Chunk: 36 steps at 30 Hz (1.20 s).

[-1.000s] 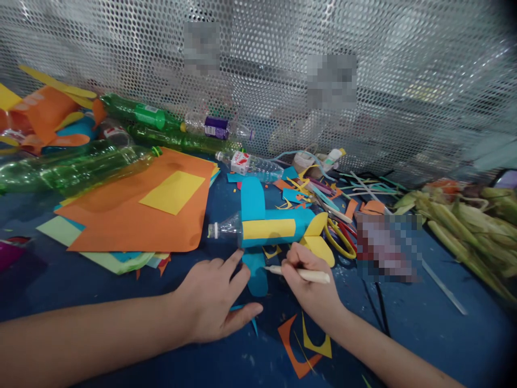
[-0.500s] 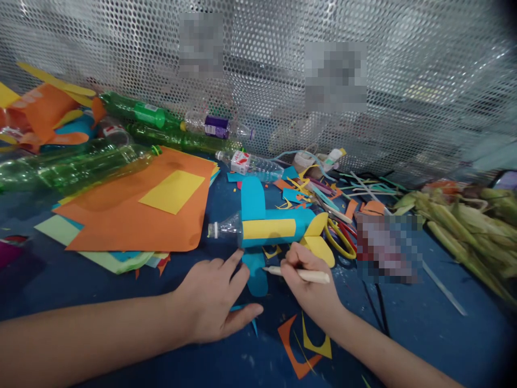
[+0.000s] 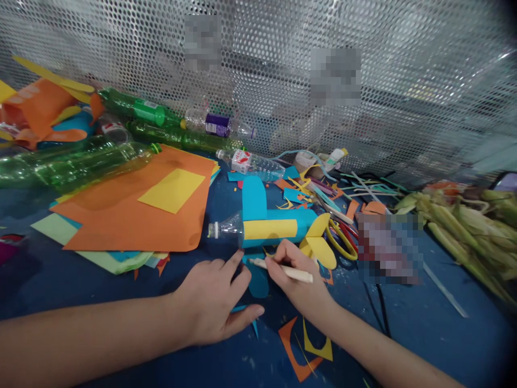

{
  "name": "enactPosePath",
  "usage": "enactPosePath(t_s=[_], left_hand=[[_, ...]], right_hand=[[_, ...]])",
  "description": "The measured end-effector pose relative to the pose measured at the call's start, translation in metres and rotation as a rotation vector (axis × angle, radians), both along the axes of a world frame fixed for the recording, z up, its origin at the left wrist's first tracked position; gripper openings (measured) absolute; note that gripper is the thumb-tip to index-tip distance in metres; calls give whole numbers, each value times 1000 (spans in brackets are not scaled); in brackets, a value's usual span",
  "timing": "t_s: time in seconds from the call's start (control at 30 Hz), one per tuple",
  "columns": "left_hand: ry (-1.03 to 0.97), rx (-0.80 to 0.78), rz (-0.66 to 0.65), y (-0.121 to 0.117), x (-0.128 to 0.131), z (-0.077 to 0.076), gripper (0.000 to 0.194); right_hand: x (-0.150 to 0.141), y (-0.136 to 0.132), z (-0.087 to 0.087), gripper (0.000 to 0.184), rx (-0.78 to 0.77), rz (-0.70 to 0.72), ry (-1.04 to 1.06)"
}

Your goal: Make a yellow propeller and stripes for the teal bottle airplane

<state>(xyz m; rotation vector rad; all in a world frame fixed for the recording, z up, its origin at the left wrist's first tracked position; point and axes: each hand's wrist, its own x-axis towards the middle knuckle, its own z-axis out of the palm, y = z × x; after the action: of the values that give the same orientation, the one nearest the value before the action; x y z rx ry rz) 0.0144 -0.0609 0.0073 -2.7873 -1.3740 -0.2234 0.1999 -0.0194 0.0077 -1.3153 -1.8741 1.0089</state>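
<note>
A toy plane made of a plastic bottle [image 3: 269, 228] wrapped in blue and yellow paper lies on the blue table [image 3: 424, 328]. It has blue wings and a yellow tail. My left hand [image 3: 214, 302] lies flat with fingers spread, its fingertips touching the near blue wing [image 3: 256, 277]. My right hand [image 3: 293, 272] is closed round a cream-coloured pen-like tool [image 3: 283, 269]. The tool's tip points left, close to the near wing just under the bottle's body.
Orange and yellow paper sheets [image 3: 141, 205] lie to the left with green bottles [image 3: 72, 167] behind them. Yellow-handled scissors [image 3: 343, 240] and paper scraps [image 3: 307, 345] are near my right hand. Corn husks [image 3: 464, 221] pile at the right. A perforated metal wall [image 3: 283, 75] closes the back.
My right hand has shifted left with the tool, bringing its tip nearer the near blue wing. My left hand has stayed put.
</note>
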Motion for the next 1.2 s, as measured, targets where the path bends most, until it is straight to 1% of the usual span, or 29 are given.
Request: enactPosePath(t_s=[0.23, 0.4, 0.47, 0.67, 0.8, 1.2], left_hand=[[7, -11, 7, 1, 0, 0, 58], [8, 20, -3, 1, 0, -1, 59], [9, 29, -2, 1, 0, -2, 58], [4, 22, 1, -1, 0, -2, 58], [-5, 25, 0, 0, 0, -3, 58], [-13, 27, 0, 0, 0, -3, 58]], right_hand=[[1, 1, -3, 25, -43, 45, 37], [1, 2, -4, 24, -58, 46, 58], [1, 3, -5, 24, -54, 45, 66], [2, 5, -6, 27, -19, -32, 94], [2, 5, -6, 27, 0, -13, 85], [1, 4, -5, 25, -14, 25, 85]])
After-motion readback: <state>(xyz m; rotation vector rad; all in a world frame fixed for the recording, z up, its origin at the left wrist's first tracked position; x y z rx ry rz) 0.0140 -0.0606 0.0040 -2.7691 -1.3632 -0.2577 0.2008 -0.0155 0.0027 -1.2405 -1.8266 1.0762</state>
